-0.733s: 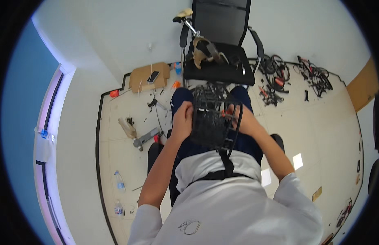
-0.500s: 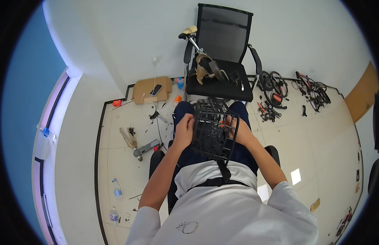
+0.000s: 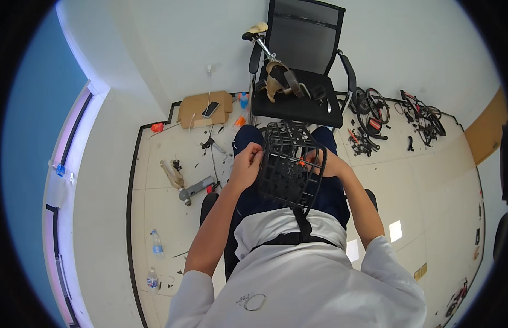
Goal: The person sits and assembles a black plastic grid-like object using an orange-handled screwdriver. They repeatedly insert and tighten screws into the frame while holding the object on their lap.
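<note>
A black basket of thin crossing bars, like a bicycle basket, rests on my lap between my thighs, its open side turned to the right. My left hand is closed at the basket's left side, thumb and fingers bent against the frame. On the right, my right hand reaches in at the open side. Its fingers are curled and partly hidden behind the bars. A small orange piece shows by those fingertips; its kind is too small to tell. A black strap hangs below the basket against my shirt.
Ahead stands a black office chair carrying a bike seat post with saddle and frame parts. Dismantled bike parts lie right of it. At left are cardboard with a phone, a grey frame piece and bottles.
The view has shifted slightly, so the chair and floor items sit higher. The basket and both hands stay nearly in place; my right fingers have shifted a little by the orange piece.
</note>
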